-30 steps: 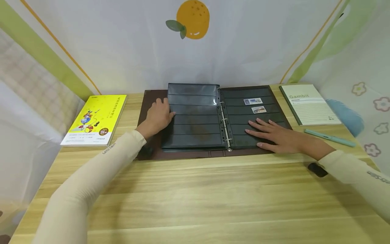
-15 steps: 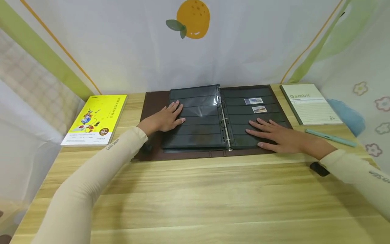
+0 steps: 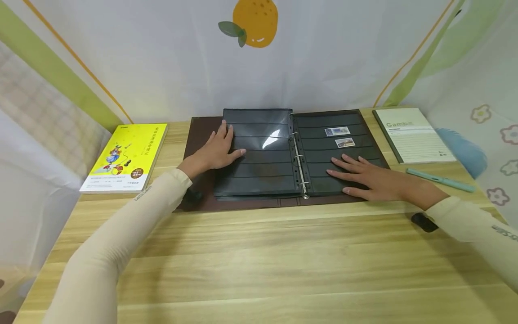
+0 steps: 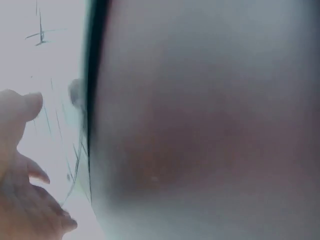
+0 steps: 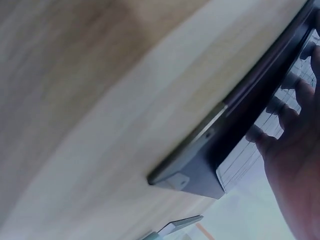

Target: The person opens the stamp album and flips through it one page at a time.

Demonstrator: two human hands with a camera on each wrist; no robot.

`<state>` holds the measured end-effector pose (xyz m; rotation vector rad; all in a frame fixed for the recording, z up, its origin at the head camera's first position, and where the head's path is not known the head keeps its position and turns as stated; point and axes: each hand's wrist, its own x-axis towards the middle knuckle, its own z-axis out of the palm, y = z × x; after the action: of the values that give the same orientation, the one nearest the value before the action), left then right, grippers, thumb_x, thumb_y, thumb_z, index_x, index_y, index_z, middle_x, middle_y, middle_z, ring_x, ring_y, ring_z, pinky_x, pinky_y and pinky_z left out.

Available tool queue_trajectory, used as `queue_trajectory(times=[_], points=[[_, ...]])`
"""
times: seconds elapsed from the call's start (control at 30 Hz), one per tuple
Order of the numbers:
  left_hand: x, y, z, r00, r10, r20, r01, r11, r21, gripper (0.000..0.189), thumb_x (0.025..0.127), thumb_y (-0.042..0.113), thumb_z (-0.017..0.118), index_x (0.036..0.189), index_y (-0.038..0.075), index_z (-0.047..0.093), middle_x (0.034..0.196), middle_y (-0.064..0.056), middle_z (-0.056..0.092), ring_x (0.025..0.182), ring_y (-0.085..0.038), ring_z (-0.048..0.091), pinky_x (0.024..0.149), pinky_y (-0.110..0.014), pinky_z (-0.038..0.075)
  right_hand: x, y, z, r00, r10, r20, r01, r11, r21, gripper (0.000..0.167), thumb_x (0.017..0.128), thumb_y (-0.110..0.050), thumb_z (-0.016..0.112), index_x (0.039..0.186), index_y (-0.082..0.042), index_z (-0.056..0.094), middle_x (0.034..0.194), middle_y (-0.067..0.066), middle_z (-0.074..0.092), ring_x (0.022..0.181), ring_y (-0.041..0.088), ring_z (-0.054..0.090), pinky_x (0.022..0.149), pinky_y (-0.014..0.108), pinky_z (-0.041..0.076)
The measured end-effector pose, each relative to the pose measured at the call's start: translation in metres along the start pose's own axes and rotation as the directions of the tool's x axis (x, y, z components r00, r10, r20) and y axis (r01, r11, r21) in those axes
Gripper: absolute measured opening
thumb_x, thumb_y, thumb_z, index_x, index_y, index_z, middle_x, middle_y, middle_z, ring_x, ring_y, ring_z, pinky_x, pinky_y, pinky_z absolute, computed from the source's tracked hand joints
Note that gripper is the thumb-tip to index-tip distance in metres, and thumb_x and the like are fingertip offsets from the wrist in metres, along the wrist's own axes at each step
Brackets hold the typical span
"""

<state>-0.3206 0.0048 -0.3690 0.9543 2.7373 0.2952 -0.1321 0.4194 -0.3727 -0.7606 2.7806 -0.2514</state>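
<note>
A stamp album lies spread out in the head view, with black pocket pages [image 3: 259,173] on metal rings [image 3: 298,157] and a dark brown cover [image 3: 202,130]. Fingers extended, my left hand [image 3: 212,150] is at the left edge of the left page, its thumb over the page. My right hand [image 3: 372,180] rests spread on the lower part of the right page [image 3: 317,173]. Above its fingertips, two small stamps [image 3: 337,131] sit in separate pocket rows. The right wrist view shows the right fingers [image 5: 295,115] against the album's page. Much of the left wrist view is blurred.
A yellow book [image 3: 127,155] lies on the wooden table [image 3: 259,261] to the left. To the right are a Gambit notepad [image 3: 414,135], a pale green pen [image 3: 440,180] and a blue plush-looking object [image 3: 463,153]. A printed curtain [image 3: 170,58] hangs behind the table.
My left hand has uncurled from the left page's edge, reached onto the page, then drawn back slightly left. The page's upper left corner dipped and rose again. The right hand stays put.
</note>
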Motion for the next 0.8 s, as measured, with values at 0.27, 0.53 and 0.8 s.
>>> queue_trajectory(times=[0.27, 0.53, 0.8], points=[[-0.004, 0.005, -0.015, 0.998, -0.055, -0.039, 0.049, 0.990, -0.134, 0.086, 0.107, 0.038, 0.048, 0.158, -0.008, -0.004, 0.165, -0.033, 0.002, 0.156, -0.044, 0.011, 0.125, -0.054, 0.023, -0.003, 0.001, -0.001, 1.000, 0.010, 0.002, -0.010, 1.000, 0.006, 0.061, 0.106, -0.039, 0.051, 0.161, -0.029, 0.028, 0.171, 0.010, 0.012, 0.157, 0.044, 0.006, 0.118, 0.074, 0.011], [-0.005, 0.001, -0.028, 0.969, -0.174, -0.178, 0.095, 0.919, -0.382, 0.067, 0.105, 0.020, 0.054, 0.157, -0.007, 0.022, 0.131, -0.032, 0.061, 0.112, -0.038, 0.066, 0.099, -0.047, 0.053, -0.003, 0.001, 0.003, 1.000, 0.011, 0.000, -0.011, 1.000, 0.011, 0.060, 0.106, -0.039, 0.051, 0.161, -0.029, 0.029, 0.171, 0.011, 0.012, 0.157, 0.044, 0.006, 0.118, 0.074, 0.010], [-0.007, -0.005, -0.041, 0.959, -0.273, -0.076, 0.166, 0.758, -0.631, 0.061, 0.107, 0.021, 0.051, 0.160, 0.003, 0.026, 0.117, -0.022, 0.071, 0.112, -0.033, 0.066, 0.098, -0.045, 0.055, 0.001, 0.001, 0.003, 1.000, 0.013, 0.001, -0.013, 1.000, 0.008, 0.059, 0.106, -0.040, 0.050, 0.161, -0.030, 0.029, 0.171, 0.010, 0.011, 0.157, 0.043, 0.006, 0.119, 0.073, 0.009]])
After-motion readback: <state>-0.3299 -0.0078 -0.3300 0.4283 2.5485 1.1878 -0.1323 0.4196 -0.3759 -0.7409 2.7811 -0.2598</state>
